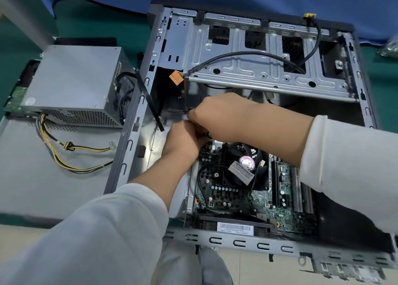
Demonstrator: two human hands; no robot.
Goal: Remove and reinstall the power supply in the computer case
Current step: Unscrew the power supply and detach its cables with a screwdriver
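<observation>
The grey power supply point(73, 84) lies outside the case, on the removed side panel point(49, 177) to the left, its yellow and black cables point(64, 153) trailing toward me. The open computer case point(137, 112) lies flat with its motherboard point(237, 190) exposed. My left hand point(185, 142) and my right hand point(221, 114) meet inside the case, just above the CPU fan point(243, 162). Their fingers are curled together round something small and dark, possibly a cable; it is mostly hidden.
A metal drive cage point(258, 69) spans the far half of the case, with a black cable point(247, 55) and an orange connector point(176, 78) draped over it. A green circuit board point(15, 99) sits under the power supply's left edge. A blue surface lies beyond the green mat.
</observation>
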